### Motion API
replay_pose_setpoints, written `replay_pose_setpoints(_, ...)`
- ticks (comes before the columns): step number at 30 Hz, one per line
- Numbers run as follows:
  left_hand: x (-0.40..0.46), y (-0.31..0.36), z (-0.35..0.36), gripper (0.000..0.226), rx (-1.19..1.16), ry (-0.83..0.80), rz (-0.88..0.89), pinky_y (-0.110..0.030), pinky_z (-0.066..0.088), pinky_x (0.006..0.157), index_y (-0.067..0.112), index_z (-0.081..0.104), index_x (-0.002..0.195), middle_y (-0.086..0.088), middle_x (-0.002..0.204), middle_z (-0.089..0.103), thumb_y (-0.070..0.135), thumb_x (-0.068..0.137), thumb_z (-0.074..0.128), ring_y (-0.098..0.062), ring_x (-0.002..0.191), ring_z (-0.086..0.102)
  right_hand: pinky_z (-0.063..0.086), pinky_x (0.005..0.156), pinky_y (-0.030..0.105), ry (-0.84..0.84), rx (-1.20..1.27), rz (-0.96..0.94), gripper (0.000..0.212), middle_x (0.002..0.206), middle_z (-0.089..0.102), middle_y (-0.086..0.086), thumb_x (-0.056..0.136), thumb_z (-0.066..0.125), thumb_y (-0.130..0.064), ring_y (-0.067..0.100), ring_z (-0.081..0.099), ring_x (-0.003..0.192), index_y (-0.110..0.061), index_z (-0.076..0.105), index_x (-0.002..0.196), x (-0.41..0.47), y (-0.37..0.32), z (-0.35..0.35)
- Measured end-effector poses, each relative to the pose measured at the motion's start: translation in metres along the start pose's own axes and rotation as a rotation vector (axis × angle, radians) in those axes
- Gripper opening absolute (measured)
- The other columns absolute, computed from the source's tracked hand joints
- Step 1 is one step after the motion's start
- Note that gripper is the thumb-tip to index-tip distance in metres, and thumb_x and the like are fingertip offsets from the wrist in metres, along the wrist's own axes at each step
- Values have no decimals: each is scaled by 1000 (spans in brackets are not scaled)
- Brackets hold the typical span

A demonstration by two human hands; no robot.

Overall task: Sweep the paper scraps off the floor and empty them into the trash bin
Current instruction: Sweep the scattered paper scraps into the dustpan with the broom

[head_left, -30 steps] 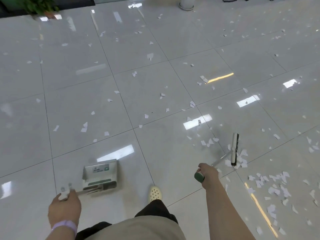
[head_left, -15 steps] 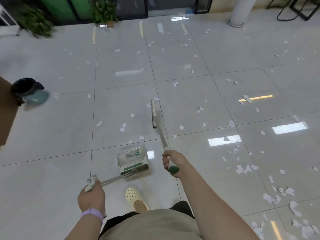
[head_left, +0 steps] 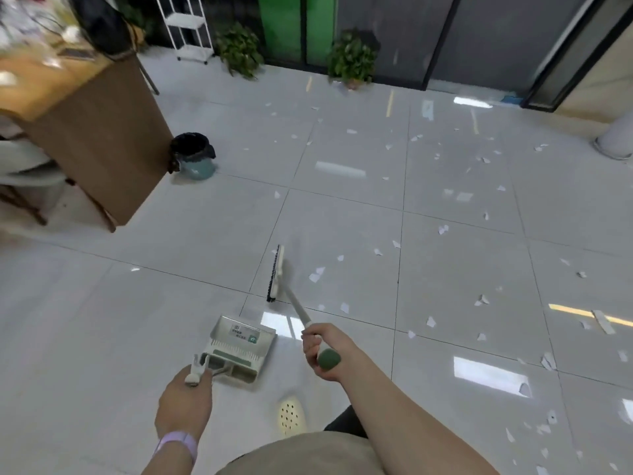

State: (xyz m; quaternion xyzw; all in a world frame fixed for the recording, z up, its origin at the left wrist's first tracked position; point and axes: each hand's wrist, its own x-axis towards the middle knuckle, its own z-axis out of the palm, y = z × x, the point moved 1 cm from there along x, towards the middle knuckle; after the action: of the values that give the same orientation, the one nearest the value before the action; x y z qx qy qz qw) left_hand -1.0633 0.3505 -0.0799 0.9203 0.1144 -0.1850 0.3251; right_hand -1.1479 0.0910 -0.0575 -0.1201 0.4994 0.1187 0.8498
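The main risk from here is scattering rather than gathering: the scraps [head_left: 317,273] are thin, light bits of white paper lying flat on a glossy tile floor [head_left: 137,320], and a fast stroke of the broom [head_left: 276,274] would likely flick them past the dustpan [head_left: 239,347] or slide them under its lip. The pan also looks empty (its tray shows only a label), so nothing has been collected yet, and most of the litter lies to the right and far ahead, well apart from the pan. A tilted pan on the walk to the bin [head_left: 193,156] could spill whatever it carries.

The left hand [head_left: 183,402] is curled shut around the dustpan's handle, holding the pan just above or on the floor; which, I cannot tell. The right hand [head_left: 325,347] is wrapped tightly round the broom's green-capped grip, the head resting near a few scraps.

The bin, teal with a black liner, stands beside the brown tabletop [head_left: 41,77] at far left.
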Motion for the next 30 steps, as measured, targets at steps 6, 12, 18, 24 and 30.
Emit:
replay_pose_setpoints(6, -4, -18, -14, 28, -7, 93, -98, -37, 46, 73, 23, 65, 88, -1, 77, 65, 47, 97, 55, -34, 79, 58, 41, 35, 18, 70, 99, 68, 17, 60, 42, -2, 80, 61, 5, 9, 40, 38, -6, 51, 89, 17, -12, -7)
replay_pose_setpoints(12, -6, 4, 9, 21, 121, 32, -63, -36, 49, 70, 22, 67, 95, -3, 78, 66, 40, 95, 55, -34, 78, 60, 42, 34, 17, 272, 66, -14, 15, 55, 45, 0, 85, 56, 4, 10, 42, 33, -7, 51, 92, 2, -51, -59)
replay_pose_setpoints(18, -31, 72, 75, 23, 87, -63, 14, -39, 51, 72, 19, 63, 85, -7, 77, 64, 36, 97, 54, -34, 74, 58, 40, 35, 17, 490, -3, -101, 12, 55, 50, 1, 82, 58, -4, 11, 46, 35, -8, 58, 93, -35, -107, -141)
replay_pose_setpoints(24, -58, 120, 137, 29, 75, -113, 96, -40, 50, 75, 22, 67, 97, -8, 84, 67, 49, 97, 55, -37, 81, 60, 46, 63, 33, 906, -50, -182, 28, 85, 54, 9, 83, 58, -7, 25, 53, 78, 3, 49, 107, -96, -142, -270)
replay_pose_setpoints(30, -94, 165, 185, 31, -27, -150, 147, -36, 45, 67, 18, 62, 78, -11, 75, 63, 40, 100, 57, -34, 73, 57, 46, 55, 29, 1008, 24, -419, 5, 71, 54, 8, 83, 55, -1, 23, 53, 62, 3, 56, 87, -145, -170, -379)
